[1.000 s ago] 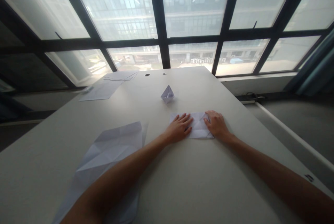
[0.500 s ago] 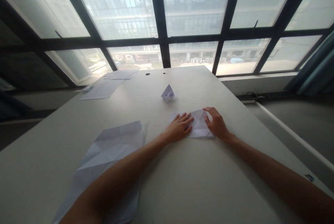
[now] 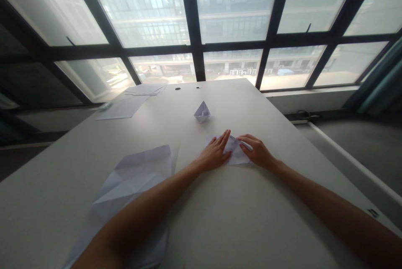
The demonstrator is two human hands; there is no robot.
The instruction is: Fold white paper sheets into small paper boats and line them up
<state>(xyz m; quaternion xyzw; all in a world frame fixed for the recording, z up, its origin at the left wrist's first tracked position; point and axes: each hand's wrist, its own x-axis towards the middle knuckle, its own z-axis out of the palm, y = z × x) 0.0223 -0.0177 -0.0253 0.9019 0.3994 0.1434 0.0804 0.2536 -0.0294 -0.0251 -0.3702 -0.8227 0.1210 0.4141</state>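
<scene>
A small folded sheet of white paper (image 3: 238,157) lies on the table, its right part lifted and bent over toward the left. My left hand (image 3: 216,152) rests on the left part of that sheet with its fingers stretched out. At the right side, my right hand (image 3: 256,152) pinches the raised edge between thumb and fingers. Both hands hide parts of the sheet. Just beyond them stands a folded paper boat (image 3: 202,112), upright and untouched.
A large creased sheet of paper (image 3: 135,177) lies at the left, partly under my left forearm. Farther back on the left are flat paper sheets (image 3: 124,108). The white table (image 3: 232,219) ends before the windows, with a dark cable hole (image 3: 177,89) near its far edge.
My right hand has moved a little left, bending the sheet's right edge up and inward. The left hand stays in place, its fingers now closer together and tilted upward.
</scene>
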